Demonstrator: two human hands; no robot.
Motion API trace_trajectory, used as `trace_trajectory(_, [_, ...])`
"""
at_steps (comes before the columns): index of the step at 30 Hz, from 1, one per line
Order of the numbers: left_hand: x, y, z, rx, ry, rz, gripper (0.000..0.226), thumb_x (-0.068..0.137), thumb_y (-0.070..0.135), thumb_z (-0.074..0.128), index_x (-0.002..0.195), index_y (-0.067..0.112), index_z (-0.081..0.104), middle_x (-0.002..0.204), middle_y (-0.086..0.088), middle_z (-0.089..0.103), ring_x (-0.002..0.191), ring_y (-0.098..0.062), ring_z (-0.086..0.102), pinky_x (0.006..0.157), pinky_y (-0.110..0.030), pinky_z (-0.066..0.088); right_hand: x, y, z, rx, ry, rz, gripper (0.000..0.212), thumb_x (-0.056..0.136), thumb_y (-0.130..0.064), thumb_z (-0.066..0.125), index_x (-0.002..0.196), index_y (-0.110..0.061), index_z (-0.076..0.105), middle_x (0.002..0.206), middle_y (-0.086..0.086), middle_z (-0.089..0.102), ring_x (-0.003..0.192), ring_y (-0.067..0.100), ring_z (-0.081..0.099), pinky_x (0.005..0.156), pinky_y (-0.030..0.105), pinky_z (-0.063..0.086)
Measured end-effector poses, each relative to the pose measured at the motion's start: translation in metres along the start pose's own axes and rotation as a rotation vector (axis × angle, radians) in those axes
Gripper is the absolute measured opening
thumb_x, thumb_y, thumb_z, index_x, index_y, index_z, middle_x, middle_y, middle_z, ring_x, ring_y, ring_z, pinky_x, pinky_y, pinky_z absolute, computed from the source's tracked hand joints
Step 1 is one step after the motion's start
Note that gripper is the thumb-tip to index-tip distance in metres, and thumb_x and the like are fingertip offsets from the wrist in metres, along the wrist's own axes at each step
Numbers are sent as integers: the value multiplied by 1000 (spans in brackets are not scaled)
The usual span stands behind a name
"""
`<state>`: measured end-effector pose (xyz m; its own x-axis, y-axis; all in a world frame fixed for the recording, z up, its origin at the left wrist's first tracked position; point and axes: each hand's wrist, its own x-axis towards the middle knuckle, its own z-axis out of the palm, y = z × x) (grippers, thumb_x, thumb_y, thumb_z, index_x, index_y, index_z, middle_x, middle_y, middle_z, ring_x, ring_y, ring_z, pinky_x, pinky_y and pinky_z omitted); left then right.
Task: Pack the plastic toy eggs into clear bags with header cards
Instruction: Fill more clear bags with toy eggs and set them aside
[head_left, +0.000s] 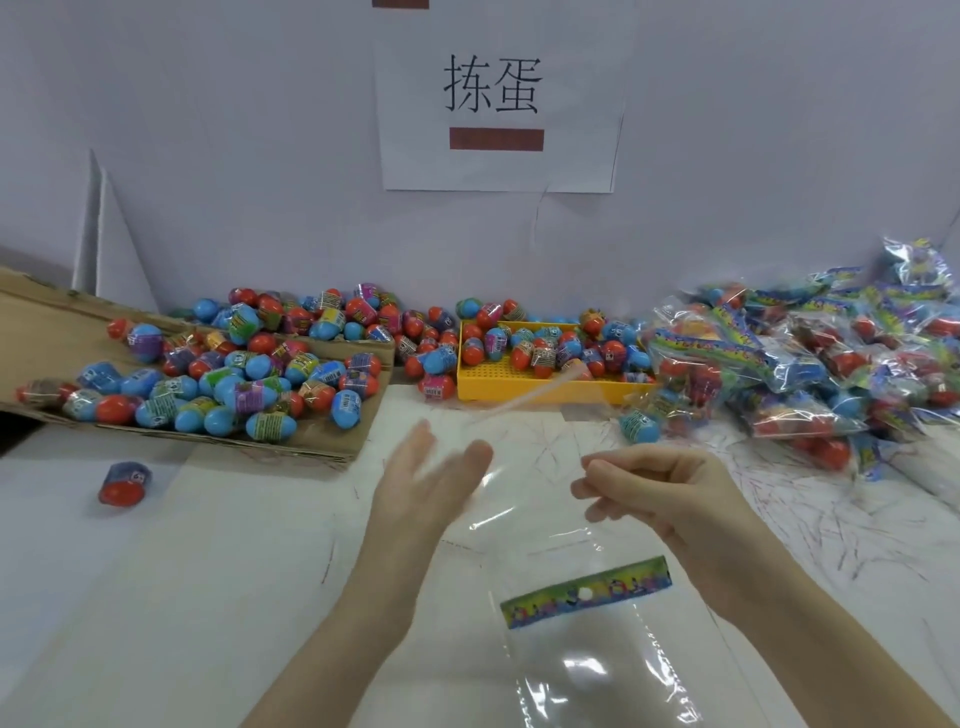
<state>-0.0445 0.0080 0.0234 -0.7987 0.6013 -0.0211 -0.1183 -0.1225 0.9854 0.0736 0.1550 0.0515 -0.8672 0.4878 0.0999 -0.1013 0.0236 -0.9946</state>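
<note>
Bagging well under way, many eggs still loose

Right of the yellow tray (524, 387) a large heap of filled bags (810, 364) lies done; left of it the cardboard flat (47, 332) holds most loose toy eggs (234, 364), the tray itself fewer. In front of the tray an empty clear bag (566, 530) with its header card (586, 592) hangs from the right hand (660, 493), its grip pinching the film; the left hand (431, 483) is open wide beside the bag's mouth.

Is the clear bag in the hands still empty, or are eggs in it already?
Empty. The clear bag shows only table through it; the right hand pinches its edge, the left hand is open beside it.
</note>
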Motion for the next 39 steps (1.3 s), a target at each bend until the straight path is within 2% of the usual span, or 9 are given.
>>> trace_trajectory(5, [-13,9,7,-110,-176,-7,33,52,34,70,79,18,78,80,-6,75,61,-15,70,61,-23,57,-5,-2,8,38,-26,32,21,44,-25,75,60,-12,74,62,10,69,51,15,62,56,19,52])
trace_trajectory(13, [-33,27,16,-60,15,253,15,44,26,74,55,17,75,61,-3,72,48,-13,66,51,-15,50,-19,-10,20,-141,186,-139,56,49,-59,81,96,-31,67,99,-15,69,86,4,65,74,23,51])
trace_trajectory(15, [-37,27,21,95,166,454,10,49,28,78,58,23,75,58,9,70,50,-2,64,53,-8,47,-30,-12,35,-296,376,-307,56,52,-63,75,100,-39,59,101,-22,64,90,1,61,73,20,49])
trace_trajectory(19, [-37,18,25,813,319,975,12,70,30,63,62,24,70,58,14,66,54,-5,54,50,-14,40,-44,-11,63,-302,82,-275,65,44,-55,74,106,-45,58,98,-21,66,89,2,64,71,13,48])
trace_trajectory(24, [-47,25,21,780,23,698,45,61,52,57,102,35,66,85,24,68,76,5,61,63,-10,49,-32,-2,53,58,123,-81,46,60,-28,81,103,-25,66,87,2,73,82,15,68,69,23,53])
trace_trajectory(28, [-35,28,7,431,181,470,40,62,64,56,93,40,61,94,29,61,89,4,58,70,-16,47,-17,3,38,136,42,26,29,73,-21,55,98,-11,68,81,14,72,66,21,67,57,20,51])
trace_trajectory(31, [-10,26,4,451,77,51,82,47,75,61,118,36,51,117,25,53,110,-1,51,93,-28,45,-4,5,33,66,-111,78,27,72,-25,57,91,-14,72,84,13,72,66,22,68,57,21,52])
trace_trajectory(36, [20,1,-10,-213,-80,-326,70,46,14,77,114,8,57,84,-7,75,70,-12,71,51,-15,51,44,1,17,-148,-367,182,34,69,-37,62,98,-21,70,87,6,73,71,15,68,61,18,53])
trace_trajectory(39, [29,-18,-11,-281,16,-365,39,41,7,76,80,5,73,64,-6,70,50,-10,65,41,-12,45,102,9,-5,-383,-17,143,53,70,-51,59,104,-11,66,78,1,71,62,8,61,49,13,47])
